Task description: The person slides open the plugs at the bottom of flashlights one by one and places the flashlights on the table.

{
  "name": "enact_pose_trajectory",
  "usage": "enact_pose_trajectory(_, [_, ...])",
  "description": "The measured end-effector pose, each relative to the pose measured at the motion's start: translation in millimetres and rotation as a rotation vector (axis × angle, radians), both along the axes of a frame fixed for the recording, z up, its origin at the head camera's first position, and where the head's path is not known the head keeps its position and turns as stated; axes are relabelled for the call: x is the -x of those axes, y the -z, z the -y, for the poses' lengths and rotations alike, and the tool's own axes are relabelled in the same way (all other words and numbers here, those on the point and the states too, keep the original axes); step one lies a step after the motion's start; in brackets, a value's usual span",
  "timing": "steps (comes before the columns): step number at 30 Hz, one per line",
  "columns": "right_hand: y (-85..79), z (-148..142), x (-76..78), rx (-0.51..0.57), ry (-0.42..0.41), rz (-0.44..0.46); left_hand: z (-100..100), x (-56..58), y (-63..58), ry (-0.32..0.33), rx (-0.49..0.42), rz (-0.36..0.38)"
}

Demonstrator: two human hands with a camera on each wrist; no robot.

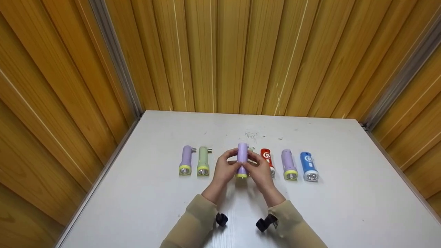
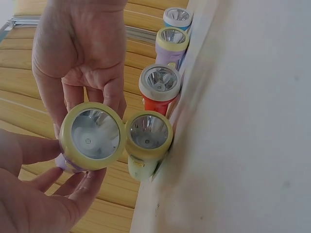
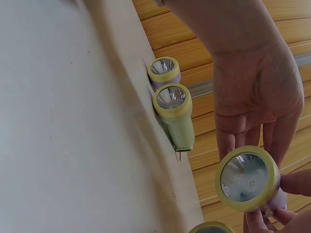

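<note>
Both hands hold one purple flashlight (image 1: 242, 153) with a yellow head, raised over the white table, its lens end toward me. The left hand (image 1: 225, 168) pinches it from the left, and the right hand (image 1: 260, 170) grips its other side. Its clear lens (image 2: 95, 133) shows large in the left wrist view, where the left fingers (image 2: 80, 196) curl at the body. In the right wrist view the right fingers (image 3: 296, 182) touch the yellow rim. A pale green flashlight (image 2: 148, 138) lies just behind it, mostly hidden by the right hand in the head view.
On the left lie a purple flashlight (image 1: 186, 158) and a green flashlight (image 1: 203, 160), with metal prongs sticking out. On the right lie a red flashlight (image 1: 266, 155), another purple flashlight (image 1: 288, 163) and a blue flashlight (image 1: 308, 165). Wood-patterned walls (image 1: 231, 58) surround the white table (image 1: 137, 206).
</note>
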State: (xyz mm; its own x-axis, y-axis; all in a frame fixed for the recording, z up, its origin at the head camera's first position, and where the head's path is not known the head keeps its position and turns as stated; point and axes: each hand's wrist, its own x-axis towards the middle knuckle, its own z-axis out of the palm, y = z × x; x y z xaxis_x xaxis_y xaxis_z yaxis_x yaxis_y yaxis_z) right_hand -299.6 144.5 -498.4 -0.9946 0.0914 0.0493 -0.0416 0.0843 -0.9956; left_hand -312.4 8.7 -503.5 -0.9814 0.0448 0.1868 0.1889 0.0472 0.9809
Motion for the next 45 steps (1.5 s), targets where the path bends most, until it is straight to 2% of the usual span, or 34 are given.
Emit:
enact_pose_trajectory(10, [3.8,-16,-8.6,0.025,-0.012,-0.005,-12,-7.4,3.5,0.048,-0.041,-0.018])
enact_pose_trajectory(20, [11.4,-19,-11.3,0.038,-0.019,-0.003,-13,-13.7,5.7,0.062,-0.019,-0.005])
enact_pose_trajectory(28, [10.5,-17,-12.7,0.017,-0.018,-0.007,-10,-11.4,7.6,0.086,-0.027,-0.058])
enact_pose_trajectory(40, [11.3,-19,-13.3,0.008,-0.008,-0.045,-11,-13.5,4.5,0.107,-0.073,-0.046])
enact_pose_trajectory(45, [13.3,-18,-11.9,0.013,-0.013,-0.06,-9,-12.1,4.6,0.089,-0.056,-0.051])
